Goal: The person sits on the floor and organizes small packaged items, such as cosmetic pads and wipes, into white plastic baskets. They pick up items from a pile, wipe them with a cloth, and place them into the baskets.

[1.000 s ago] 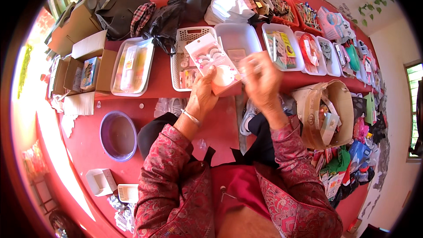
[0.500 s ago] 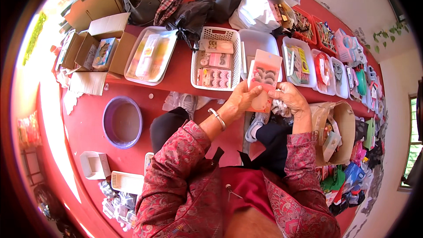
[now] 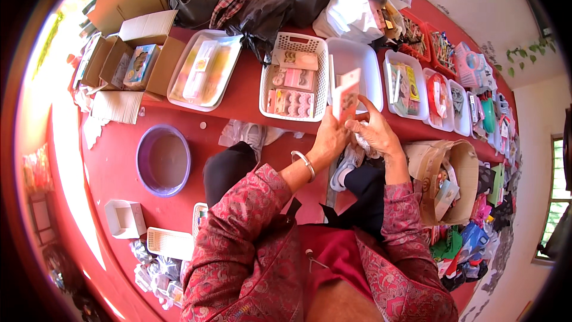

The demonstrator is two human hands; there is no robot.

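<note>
Red worktop point(image 3: 249, 86) running across room, carrying white basket point(image 3: 323, 72) of flat packs point(image 3: 292, 103), pale tray point(image 3: 357, 63) and cardboard box point(image 3: 164, 72). Purple basin point(image 3: 164, 161) standing on red floor point(image 3: 113, 179); pale wall point(image 3: 536, 110) rising at right. Pink pack point(image 3: 344, 99) showing slim and slanted, dark marks on its front, being held up before pale tray. Left hand point(image 3: 329, 137) gripping its lower end. Right hand point(image 3: 380, 135) curling beside it, near crumpled plastic point(image 3: 364, 145); cannot tell whether its grip is closing on either.
</note>
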